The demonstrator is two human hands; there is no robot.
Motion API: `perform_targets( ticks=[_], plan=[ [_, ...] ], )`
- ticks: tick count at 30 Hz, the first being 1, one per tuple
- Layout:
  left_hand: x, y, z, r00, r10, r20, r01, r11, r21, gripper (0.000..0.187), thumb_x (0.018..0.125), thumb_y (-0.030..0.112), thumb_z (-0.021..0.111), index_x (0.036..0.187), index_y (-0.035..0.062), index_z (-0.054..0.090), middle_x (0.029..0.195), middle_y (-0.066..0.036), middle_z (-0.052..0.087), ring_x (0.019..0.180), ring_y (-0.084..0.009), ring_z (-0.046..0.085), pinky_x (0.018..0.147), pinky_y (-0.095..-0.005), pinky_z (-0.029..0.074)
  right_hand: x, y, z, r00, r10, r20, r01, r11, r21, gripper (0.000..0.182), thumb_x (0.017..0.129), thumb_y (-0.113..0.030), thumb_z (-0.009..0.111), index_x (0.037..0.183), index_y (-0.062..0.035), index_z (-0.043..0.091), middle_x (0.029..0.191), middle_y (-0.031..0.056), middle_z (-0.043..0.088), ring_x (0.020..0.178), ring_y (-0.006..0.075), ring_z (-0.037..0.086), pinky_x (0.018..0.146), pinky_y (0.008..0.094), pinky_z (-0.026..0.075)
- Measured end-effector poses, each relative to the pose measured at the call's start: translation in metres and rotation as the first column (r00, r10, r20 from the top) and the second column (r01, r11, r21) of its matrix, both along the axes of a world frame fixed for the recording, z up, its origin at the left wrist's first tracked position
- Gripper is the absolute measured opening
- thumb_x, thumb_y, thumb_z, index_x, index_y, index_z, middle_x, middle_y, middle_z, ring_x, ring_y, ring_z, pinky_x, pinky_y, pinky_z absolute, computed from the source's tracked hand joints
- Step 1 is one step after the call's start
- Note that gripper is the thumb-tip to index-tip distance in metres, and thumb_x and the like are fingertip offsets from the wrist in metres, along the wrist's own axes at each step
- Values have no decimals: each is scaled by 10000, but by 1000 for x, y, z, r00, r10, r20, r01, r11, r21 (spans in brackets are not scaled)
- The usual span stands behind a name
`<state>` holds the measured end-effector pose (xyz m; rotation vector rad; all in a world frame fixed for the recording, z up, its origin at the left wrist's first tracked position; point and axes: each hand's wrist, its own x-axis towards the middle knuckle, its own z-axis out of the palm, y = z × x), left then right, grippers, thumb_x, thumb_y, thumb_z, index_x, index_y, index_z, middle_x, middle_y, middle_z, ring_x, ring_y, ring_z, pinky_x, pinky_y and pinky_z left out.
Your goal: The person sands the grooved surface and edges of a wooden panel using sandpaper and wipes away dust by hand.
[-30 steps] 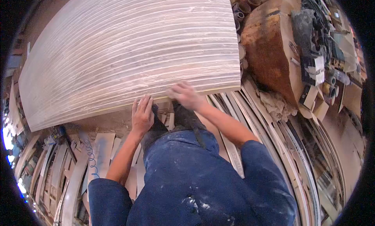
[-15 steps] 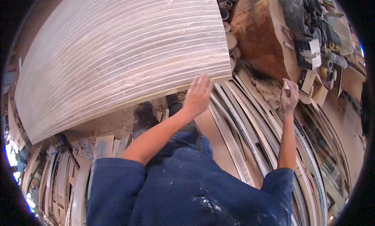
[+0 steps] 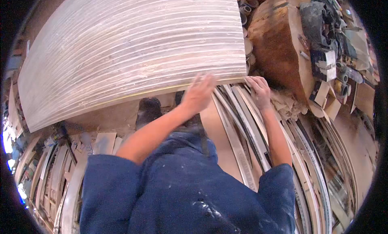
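Note:
A large pale panel (image 3: 141, 48) with long parallel grooves and whitish dust or filler spreads in front of me. My left hand (image 3: 198, 95) lies at its near edge, fingers stretched out over the top and slightly blurred; nothing shows in it. At the panel's near right corner is my right hand (image 3: 260, 92), its fingers bent together against the edge. Whatever small thing it may hold is hidden by the fingers. Dust whitens the right fingers.
Long strips of board and trim (image 3: 238, 133) lie below the panel to the right. Cans (image 3: 248, 46) line its right side beside a big brown sheet-like block (image 3: 279, 44). A box (image 3: 323, 64) and rolls stand further right. More timber strips (image 3: 56, 181) are at lower left.
My right hand has moved left from beside the brown block to the panel's corner; the small pale piece in its fingers no longer shows. My left hand has shifted slightly left along the edge.

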<state>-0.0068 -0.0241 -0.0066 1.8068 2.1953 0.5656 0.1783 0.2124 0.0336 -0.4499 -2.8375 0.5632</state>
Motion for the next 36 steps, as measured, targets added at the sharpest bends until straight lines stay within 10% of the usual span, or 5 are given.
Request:
perform_targets(
  ticks=[9,18,25,34,36],
  plan=[
    [-146,-270,4,904,381,-195,-413,896,-164,620,803,66,687,1409,77,554,1386,-127,585,1328,-273,532,1212,-507,288,-46,10,-24,952,303,36,-304,953,10,269,850,-59,638,1098,-132,713,1025,88,707,952,298,685,825,406,584],
    [-126,-398,-10,376,870,-320,-925,332,-184,698,898,270,615,1533,70,404,1519,-169,478,1450,-320,398,1238,-573,169,-189,-130,-29,772,630,-87,-636,764,-112,247,837,-81,742,1080,-40,727,1004,125,723,889,317,699,755,404,595],
    [55,-477,-17,34,997,-67,-743,-20,-669,634,922,340,614,1469,50,479,1468,-198,532,1406,-351,449,1225,-591,161,-319,-295,-39,636,745,-199,-770,600,-217,266,839,-188,791,1067,-63,734,968,124,718,848,301,696,721,387,584],
    [199,-536,-19,-548,833,82,-493,-242,-835,546,929,338,608,1380,31,583,1333,-245,630,1273,-430,566,1120,-521,388,-485,-531,-58,632,738,-235,-767,554,-324,236,846,-89,665,1073,-65,724,1026,166,696,946,370,681,821,457,532],
    [261,-564,-102,-611,758,228,-599,-253,-760,546,935,318,613,1391,22,573,1334,-254,626,1279,-422,567,1098,-475,423,-524,-587,-66,638,738,-219,-758,550,-351,215,854,-101,656,1055,-65,725,1017,180,688,961,379,674,828,468,528]
  ],
)
